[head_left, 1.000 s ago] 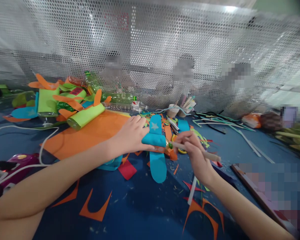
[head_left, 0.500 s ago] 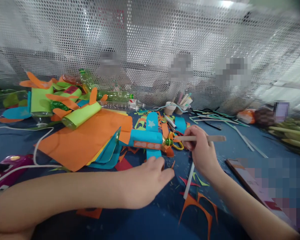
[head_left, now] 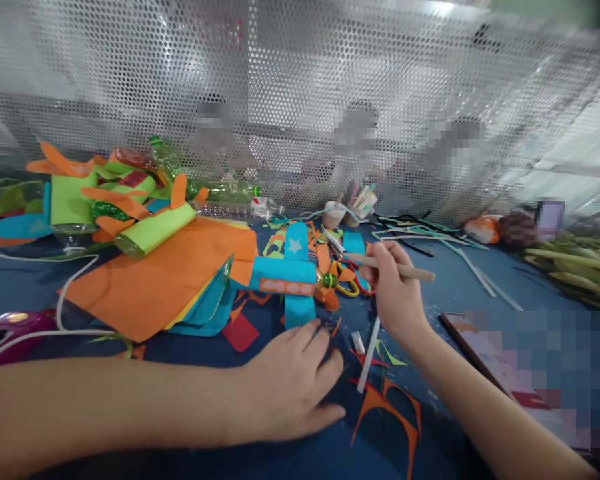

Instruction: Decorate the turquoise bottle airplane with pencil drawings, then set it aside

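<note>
My right hand (head_left: 397, 287) is closed around a beige pen (head_left: 416, 272), its tip pointing left over the scissors. My left hand (head_left: 300, 383) hovers low over or rests on the blue table, fingers apart, with nothing visible in it; I cannot tell whether it touches the surface. Just beyond it lies a bottle airplane (head_left: 285, 270) wrapped in blue paper, with blue wings, a white star, an orange window strip and a green cap. Yellow-handled scissors (head_left: 347, 287) lie by the cap. A small whitish piece (head_left: 358, 343) sits between my hands.
Orange sheets (head_left: 150, 280) and blue sheets lie left, below more paper-covered bottles (head_left: 155, 230). Orange offcuts (head_left: 393, 413) and a white stick (head_left: 369, 357) are near the front. Cups of markers (head_left: 361, 207) stand by the perforated metal screen (head_left: 290, 80). A phone-like device (head_left: 495, 360) lies right.
My left hand has spread its fingers and come slightly nearer to me, and the small whitish piece now shows. My right hand still holds the pen. The view has shifted slightly.
</note>
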A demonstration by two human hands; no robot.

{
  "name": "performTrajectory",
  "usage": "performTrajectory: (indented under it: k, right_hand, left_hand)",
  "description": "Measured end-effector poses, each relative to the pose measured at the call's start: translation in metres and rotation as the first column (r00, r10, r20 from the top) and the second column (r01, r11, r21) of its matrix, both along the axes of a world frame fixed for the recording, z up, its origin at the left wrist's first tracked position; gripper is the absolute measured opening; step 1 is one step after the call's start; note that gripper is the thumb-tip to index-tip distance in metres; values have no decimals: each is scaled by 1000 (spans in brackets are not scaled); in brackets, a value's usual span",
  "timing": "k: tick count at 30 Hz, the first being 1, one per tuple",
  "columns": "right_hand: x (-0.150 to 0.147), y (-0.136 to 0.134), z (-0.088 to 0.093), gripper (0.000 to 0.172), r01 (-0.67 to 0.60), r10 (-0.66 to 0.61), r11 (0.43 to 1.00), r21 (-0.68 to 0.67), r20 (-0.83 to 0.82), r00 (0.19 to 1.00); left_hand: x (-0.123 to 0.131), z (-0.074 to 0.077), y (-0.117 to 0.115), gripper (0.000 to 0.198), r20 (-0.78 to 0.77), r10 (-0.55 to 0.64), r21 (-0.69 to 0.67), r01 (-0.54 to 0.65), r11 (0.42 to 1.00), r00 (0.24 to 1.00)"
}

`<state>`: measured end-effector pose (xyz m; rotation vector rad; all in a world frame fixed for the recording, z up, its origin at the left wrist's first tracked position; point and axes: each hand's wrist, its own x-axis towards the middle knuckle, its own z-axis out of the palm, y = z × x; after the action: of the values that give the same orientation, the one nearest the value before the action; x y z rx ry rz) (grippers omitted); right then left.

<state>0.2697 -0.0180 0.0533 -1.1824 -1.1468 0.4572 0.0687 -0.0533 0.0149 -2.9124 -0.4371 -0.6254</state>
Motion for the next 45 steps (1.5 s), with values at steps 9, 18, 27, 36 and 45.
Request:
performTrajectory:
  k: [9, 18, 27, 36, 45]
  right_hand:
    - [-39, -19, -18, 26, -343, 382, 889, -305, 77, 921]
    - [-41, -18, -40, 27, -155, 252, 929, -337, 269, 930]
    - [-43, -14, -46, 27, -183, 301, 907, -379, 279, 912]
    - [-42, -15, -45, 26, -109, 259, 917, -384, 364, 895]
    - [-35, -15, -35, 25, 27, 144, 949, -313, 512, 847]
  left_hand:
    - [-44, -11, 9, 62, -95, 193, -257, -212, 943, 977]
    - [-50, -17, 10, 58, -92, 191, -393, -212, 895, 977]
    - [-48, -16, 12, 59, -145, 196, -418, -239, 876, 970]
    - [-48, -16, 12, 56, -111, 205, -383, -232, 894, 972]
    - [-48, -17, 11, 56, -100, 216, -375, -238, 896, 971]
